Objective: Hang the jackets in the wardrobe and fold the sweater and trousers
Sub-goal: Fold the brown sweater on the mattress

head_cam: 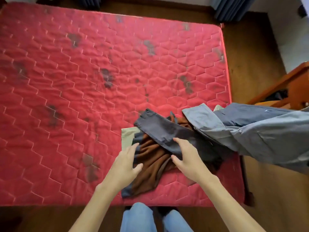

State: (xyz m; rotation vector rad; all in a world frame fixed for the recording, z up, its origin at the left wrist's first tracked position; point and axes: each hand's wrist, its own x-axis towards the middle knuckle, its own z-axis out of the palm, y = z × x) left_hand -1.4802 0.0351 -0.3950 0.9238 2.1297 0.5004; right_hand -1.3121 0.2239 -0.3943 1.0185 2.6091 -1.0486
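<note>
Head view looks down on a red quilted mattress (83, 81) marked with dark stains, with a heap of clothes on its near right part. A brown sweater (150, 166) with grey-blue trim lies crumpled at the bottom of the heap, its lower end close to the mattress's near edge. Dark grey trousers (160, 129) lie slantwise across the sweater's upper part. A pale cloth (127, 136) shows from under both on the left. A lighter grey garment (259, 136) runs from the heap out past the right edge of the bed; whether it is a jacket cannot be told.

Both hands are held over the heap and grasp nothing. The left hand (125, 163) has its fingers (132, 149) straight and spread, the tips at the sweater's left trim and the thumb over the brown cloth. The right hand (187, 159) is likewise released, its fingers (181, 143) stretched over the trousers and its thumb above the sweater. Whether the fingertips touch the cloth or hang just above it cannot be told.

Blue jeans (138, 218) on the person's legs show at the bottom, against the near side of the bed. A wooden floor (250, 64) surrounds the bed, a wooden frame (292, 84) stands at the right, and blue curtains (229, 9) hang at the far side
</note>
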